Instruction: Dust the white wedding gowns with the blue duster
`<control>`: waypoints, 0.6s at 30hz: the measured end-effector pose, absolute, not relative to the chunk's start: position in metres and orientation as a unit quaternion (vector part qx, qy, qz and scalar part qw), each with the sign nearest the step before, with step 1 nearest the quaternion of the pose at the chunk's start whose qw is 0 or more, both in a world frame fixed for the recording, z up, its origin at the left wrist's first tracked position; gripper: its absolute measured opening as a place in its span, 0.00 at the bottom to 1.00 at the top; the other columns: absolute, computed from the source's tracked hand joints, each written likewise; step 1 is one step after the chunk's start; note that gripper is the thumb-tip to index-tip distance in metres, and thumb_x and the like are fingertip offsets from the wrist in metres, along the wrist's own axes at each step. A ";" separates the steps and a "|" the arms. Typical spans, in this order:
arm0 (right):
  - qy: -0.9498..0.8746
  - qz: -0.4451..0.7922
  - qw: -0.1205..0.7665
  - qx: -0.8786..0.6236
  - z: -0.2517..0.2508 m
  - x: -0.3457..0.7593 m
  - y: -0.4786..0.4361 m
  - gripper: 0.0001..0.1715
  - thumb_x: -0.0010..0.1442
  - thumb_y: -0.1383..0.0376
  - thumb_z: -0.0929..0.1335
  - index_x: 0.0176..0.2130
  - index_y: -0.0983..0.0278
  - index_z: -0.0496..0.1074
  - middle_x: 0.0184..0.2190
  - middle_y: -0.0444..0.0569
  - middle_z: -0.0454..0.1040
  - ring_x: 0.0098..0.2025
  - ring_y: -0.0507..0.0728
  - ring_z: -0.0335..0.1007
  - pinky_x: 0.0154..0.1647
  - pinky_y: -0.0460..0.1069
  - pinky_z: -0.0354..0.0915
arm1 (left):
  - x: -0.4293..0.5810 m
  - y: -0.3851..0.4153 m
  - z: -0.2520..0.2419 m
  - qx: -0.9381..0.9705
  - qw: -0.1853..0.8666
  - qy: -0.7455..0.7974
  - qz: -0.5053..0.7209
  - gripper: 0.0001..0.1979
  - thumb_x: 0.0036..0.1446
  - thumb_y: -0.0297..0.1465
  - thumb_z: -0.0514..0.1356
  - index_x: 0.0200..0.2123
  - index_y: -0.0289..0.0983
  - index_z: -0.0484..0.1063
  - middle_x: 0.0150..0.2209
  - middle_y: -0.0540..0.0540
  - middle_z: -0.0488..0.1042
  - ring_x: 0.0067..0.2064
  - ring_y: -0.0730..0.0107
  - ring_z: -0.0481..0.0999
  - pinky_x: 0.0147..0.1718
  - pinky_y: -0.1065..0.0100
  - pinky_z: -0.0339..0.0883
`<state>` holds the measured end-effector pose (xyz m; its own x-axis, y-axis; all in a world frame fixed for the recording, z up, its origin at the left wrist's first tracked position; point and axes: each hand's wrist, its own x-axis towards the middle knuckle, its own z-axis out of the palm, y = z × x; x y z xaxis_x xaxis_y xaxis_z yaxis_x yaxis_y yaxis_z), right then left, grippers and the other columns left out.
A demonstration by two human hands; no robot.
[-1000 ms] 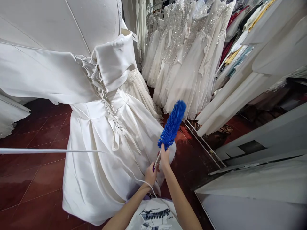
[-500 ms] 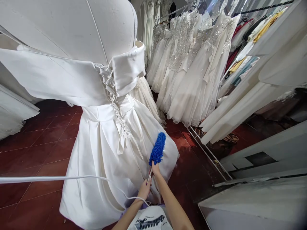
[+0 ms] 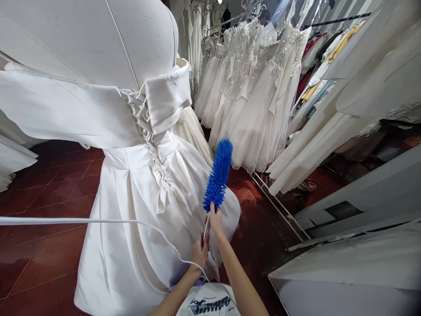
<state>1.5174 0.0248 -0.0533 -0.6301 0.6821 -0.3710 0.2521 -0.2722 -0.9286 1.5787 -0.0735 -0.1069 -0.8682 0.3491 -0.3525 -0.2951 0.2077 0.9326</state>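
A: What is in the person's hands?

B: A blue chenille duster (image 3: 218, 175) on a thin metal handle (image 3: 206, 229). The left hand (image 3: 199, 253) is closed around the lower part of that handle. The right hand (image 3: 216, 221) sits higher, its fingers (image 3: 212, 210) pressed against the base of the blue tufts, though I cannot tell whether it is really gripping.

A: Where is the duster?

B: It is held nearly upright with a slight lean, in front of the skirt of a white satin ball gown (image 3: 131, 245) and just beside the laced back. Whether the tufts touch the fabric cannot be told from this view.

A: And the gown?

B: It stands on a white padded dress form (image 3: 98, 39), with a wide folded off-shoulder band (image 3: 164, 96) and cord lacing (image 3: 154, 160) that ends in a bow (image 3: 166, 197).

A: What else is around?

B: A thin white cord (image 3: 98, 221) crosses the skirt and passes just below the left hand. Farther off hangs a row of sparkling beaded white gowns (image 3: 250, 96), beside a low metal rail (image 3: 276, 206) on the dark red tiled floor (image 3: 49, 259). The person's white printed shirt (image 3: 208, 303) shows at the bottom.
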 end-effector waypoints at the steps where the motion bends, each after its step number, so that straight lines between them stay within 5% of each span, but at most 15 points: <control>1: -0.607 0.696 0.167 -0.344 -0.041 1.511 0.016 0.28 0.60 0.41 0.62 0.37 0.64 0.68 0.14 0.37 0.61 0.15 0.51 0.59 0.15 0.45 0.58 | 1.576 -0.076 -0.099 0.033 0.237 0.733 0.637 0.23 0.57 0.57 0.47 0.34 0.44 0.64 0.18 0.54 0.62 0.22 0.69 0.64 0.26 0.65 0.59; 6: -0.661 0.706 0.127 -0.221 -0.031 1.489 -0.022 0.28 0.58 0.44 0.66 0.48 0.61 0.68 0.15 0.33 0.61 0.12 0.49 0.56 0.13 0.44 0.55 | 1.572 -0.093 -0.091 0.000 0.197 0.736 0.648 0.29 0.58 0.60 0.40 0.42 0.43 0.63 0.16 0.56 0.58 0.20 0.67 0.61 0.24 0.65 0.58; 12: -0.567 0.709 0.032 -0.418 -0.105 1.506 -0.003 0.21 0.60 0.45 0.66 0.37 0.60 0.66 0.14 0.35 0.61 0.13 0.53 0.61 0.14 0.47 0.61 | 1.581 -0.104 -0.133 -0.047 0.304 0.761 0.571 0.33 0.50 0.67 0.42 0.29 0.42 0.61 0.14 0.58 0.54 0.16 0.72 0.55 0.18 0.67 0.51; 18: -0.499 0.663 -0.024 -0.558 -0.148 1.570 0.016 0.21 0.63 0.45 0.62 0.32 0.59 0.64 0.12 0.39 0.59 0.13 0.57 0.64 0.18 0.52 0.66 | 1.603 -0.092 -0.167 -0.055 0.432 0.768 0.469 0.21 0.65 0.41 0.48 0.20 0.41 0.60 0.08 0.56 0.56 0.12 0.73 0.55 0.18 0.68 0.50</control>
